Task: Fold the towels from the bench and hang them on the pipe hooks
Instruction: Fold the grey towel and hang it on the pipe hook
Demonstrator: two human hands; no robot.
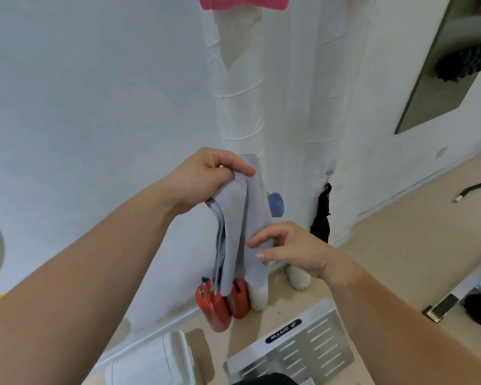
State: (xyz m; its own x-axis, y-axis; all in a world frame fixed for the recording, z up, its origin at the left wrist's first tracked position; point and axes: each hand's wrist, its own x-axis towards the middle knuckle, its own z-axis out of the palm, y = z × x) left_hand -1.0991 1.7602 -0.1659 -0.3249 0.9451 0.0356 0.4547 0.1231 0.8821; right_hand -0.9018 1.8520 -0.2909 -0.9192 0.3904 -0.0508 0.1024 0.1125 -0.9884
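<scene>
- Head view: the left hand (206, 179) is raised in front of the white wall, its fingers and thumb curled round the top of a folded grey-blue towel (239, 223).
- The towel hangs straight down from that grip in long vertical folds, just in front of the left wrapped pipe (239, 93).
- The right hand (292, 251) is lower, with fingers loosely spread; its thumb and forefinger tips touch the towel's lower right side.
- A pink towel (245, 2) hangs on the pipe at the top edge.
- Red objects (220, 304) lie on the floor below, beside a slotted white panel (295, 345).
</scene>
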